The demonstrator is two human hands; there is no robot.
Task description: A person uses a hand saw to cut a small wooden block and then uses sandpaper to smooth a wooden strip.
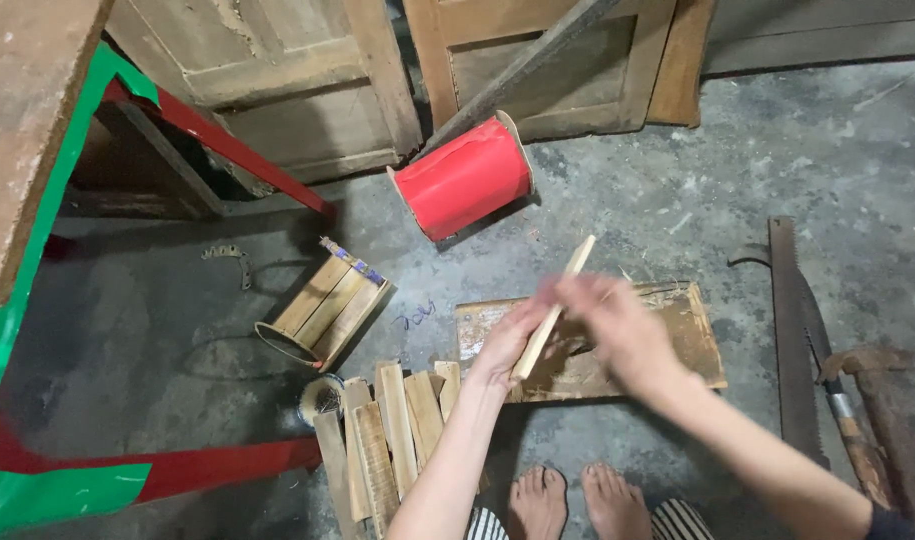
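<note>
In the middle of the frame the person is holding a thin pale wooden slat (553,308) with both hands. The left hand (510,345) is gripping its lower end, with the fingers closing around it. The right hand (617,325) is blurred from motion and is lying against the middle of the slat; I cannot tell how its fingers are set. The slat is standing tilted, its top end pointing to the upper right, above a worn flat board (677,340) lying on the concrete floor (697,190).

I judge the step in hand as working or checking this one slat. The next move is calling for a steady grip from the left hand.

At the lower centre a bundle of similar slats (387,430) is lying just beside the bare feet (572,500). A red roll (464,178) is resting in the upper centre, and a saw (792,330) at the right.
</note>
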